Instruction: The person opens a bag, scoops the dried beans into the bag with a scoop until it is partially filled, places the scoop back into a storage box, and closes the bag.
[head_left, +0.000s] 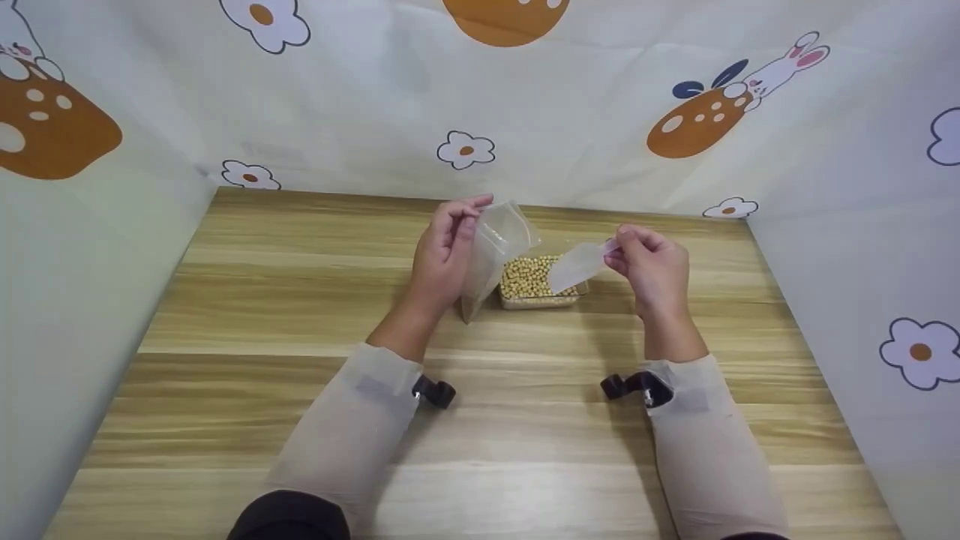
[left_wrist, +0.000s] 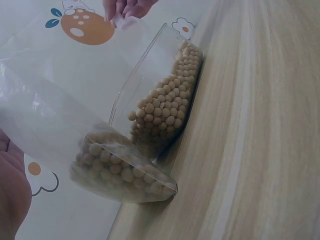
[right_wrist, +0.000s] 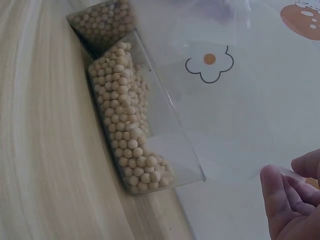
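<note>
A clear rectangular container (head_left: 540, 302) of soybeans (left_wrist: 167, 107) sits on the table. Left of it my left hand (head_left: 444, 251) grips a clear plastic bag (head_left: 487, 262) near its mouth. Soybeans lie in the bag's bottom, whose corner meets the tabletop in the left wrist view. My right hand (head_left: 652, 262), on the container's right, pinches the handle of a translucent white scoop (head_left: 577, 266) between thumb and fingers. The scoop's blade slants down into the container, its tip at the beans. In the right wrist view the scoop is faint against the pale wall.
The wooden table (head_left: 525, 465) runs back to a pale cloth wall (head_left: 360, 112) printed with flowers and rabbits. Similar cloth rises on the left and right sides. Each sleeve carries a black wrist mount (head_left: 435, 391).
</note>
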